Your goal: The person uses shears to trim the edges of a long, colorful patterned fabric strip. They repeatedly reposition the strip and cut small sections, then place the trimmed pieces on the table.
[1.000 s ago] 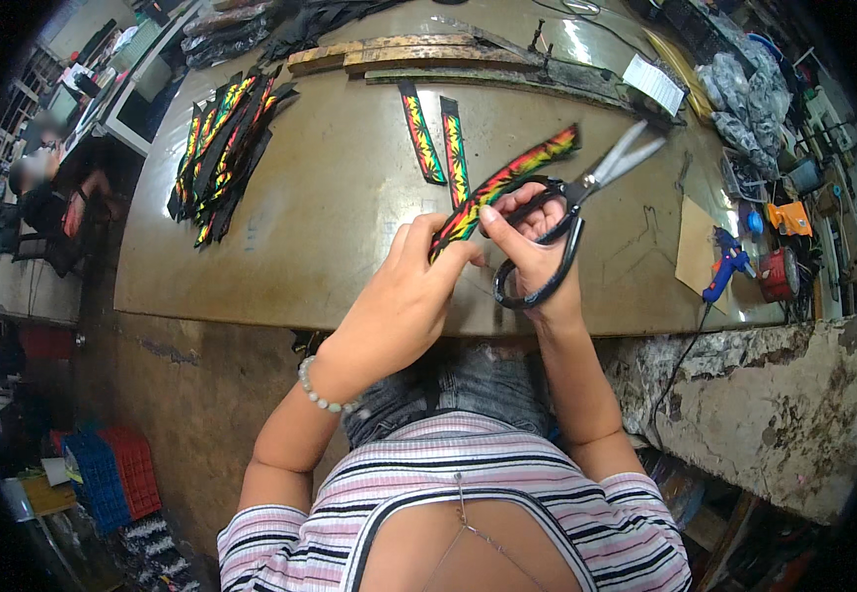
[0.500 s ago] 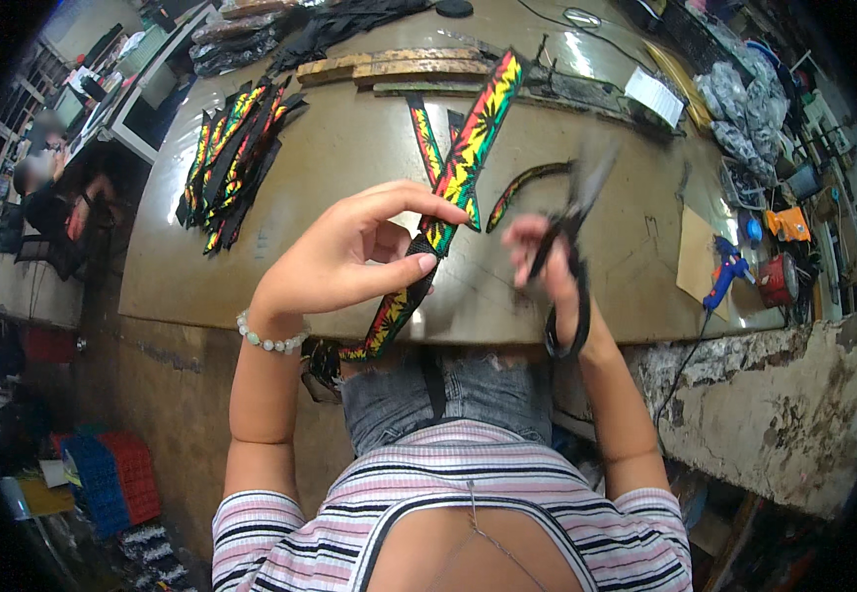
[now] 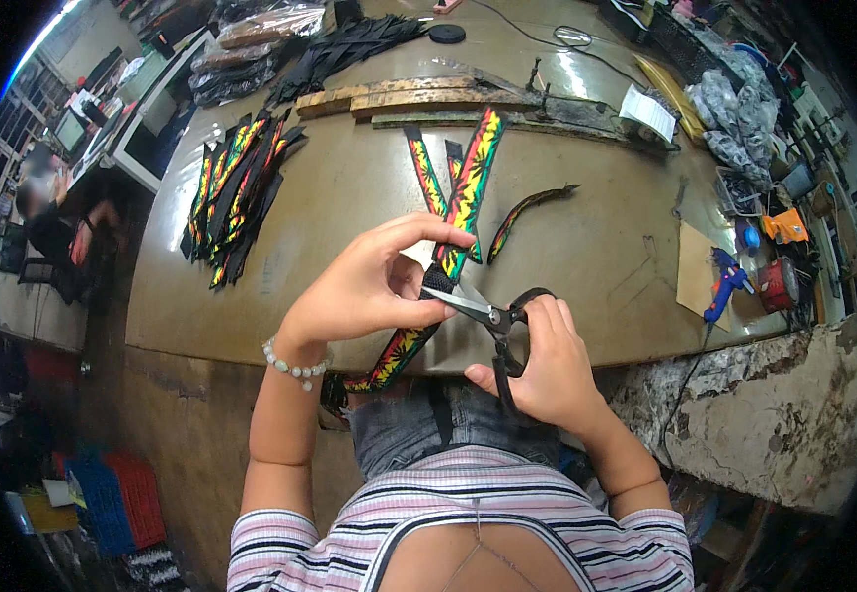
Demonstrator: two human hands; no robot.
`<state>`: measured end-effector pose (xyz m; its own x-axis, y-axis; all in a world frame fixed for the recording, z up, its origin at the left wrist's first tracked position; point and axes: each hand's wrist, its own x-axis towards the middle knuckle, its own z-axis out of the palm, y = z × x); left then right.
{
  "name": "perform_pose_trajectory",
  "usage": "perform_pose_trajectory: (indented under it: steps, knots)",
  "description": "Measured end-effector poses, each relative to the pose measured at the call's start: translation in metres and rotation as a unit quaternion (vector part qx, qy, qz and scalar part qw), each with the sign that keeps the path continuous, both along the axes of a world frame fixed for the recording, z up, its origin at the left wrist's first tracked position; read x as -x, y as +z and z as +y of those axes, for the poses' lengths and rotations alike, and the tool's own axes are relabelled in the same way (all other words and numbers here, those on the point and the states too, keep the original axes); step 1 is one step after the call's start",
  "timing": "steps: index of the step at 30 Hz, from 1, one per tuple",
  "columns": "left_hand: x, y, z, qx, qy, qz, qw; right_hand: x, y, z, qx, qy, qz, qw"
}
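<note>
My left hand pinches a patterned strap in red, yellow and green with black leaf shapes. Its lower part hangs over the table's front edge towards my lap. A black textured section of the strap lies between my thumb and fingers. In my right hand are black-handled scissors, blades parted, their tips at that black section. Whether the blades touch it I cannot tell. Beyond my left hand lies another patterned strap piece, and a curved one rests to the right.
A pile of patterned straps lies at the left. Wooden bars cross the table's far side, with black straps behind. A blue glue gun lies at the right on brown card. A person sits far left.
My right hand has brought the scissors left and down to the strap at my left hand. The held strap's upper end has dropped lower in view.
</note>
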<state>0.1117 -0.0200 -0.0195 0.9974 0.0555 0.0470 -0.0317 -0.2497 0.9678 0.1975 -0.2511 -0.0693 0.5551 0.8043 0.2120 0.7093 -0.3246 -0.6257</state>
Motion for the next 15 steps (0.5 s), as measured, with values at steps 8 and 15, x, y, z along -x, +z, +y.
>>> perform_pose_trajectory:
  steps: [8, 15]
  knots:
    - [-0.004, -0.011, -0.006, 0.016, 0.027, 0.009, 0.999, 0.000, 0.004, -0.004, 0.020, -0.015, 0.045, 0.999]
    - [-0.004, -0.015, -0.010, 0.017, 0.045, 0.012, 0.999, 0.003, -0.008, -0.003, 0.008, -0.048, -0.012, 0.999]
